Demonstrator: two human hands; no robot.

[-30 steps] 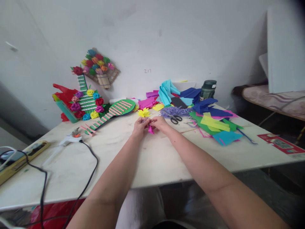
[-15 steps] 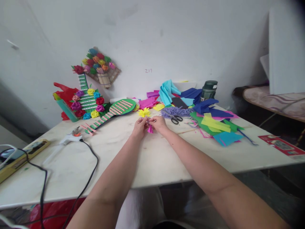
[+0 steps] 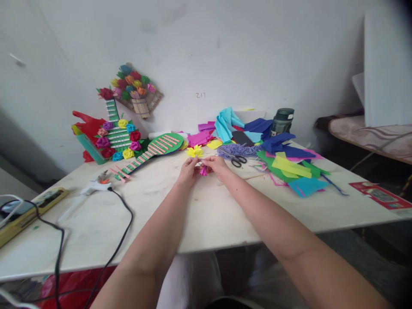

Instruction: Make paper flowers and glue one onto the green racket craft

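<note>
Close together over the middle of the table, my left hand (image 3: 189,170) and my right hand (image 3: 215,165) pinch a small magenta paper flower (image 3: 203,170) between them. Its flared end hangs down below my fingertips, and the upper part is hidden by the fingers. A thin pale strand seems to run between the two hands, too fine to name. Just beyond my fingers lies a yellow paper flower (image 3: 194,151). Black-handled scissors (image 3: 238,161) rest to the right of my right hand, beside a heap of purple yarn (image 3: 238,150).
Left stand a green guitar-shaped craft (image 3: 164,144), a flower-trimmed craft (image 3: 118,139), a glue gun (image 3: 98,185) with a black cord and a power strip (image 3: 35,211). Right are coloured paper sheets (image 3: 291,165), a dark bottle (image 3: 282,121) and a red card (image 3: 380,194). The wall stands behind.
The magenta paper has turned in my fingers; its hanging end now looks shorter and more flared. Both hands have stayed almost in place.
</note>
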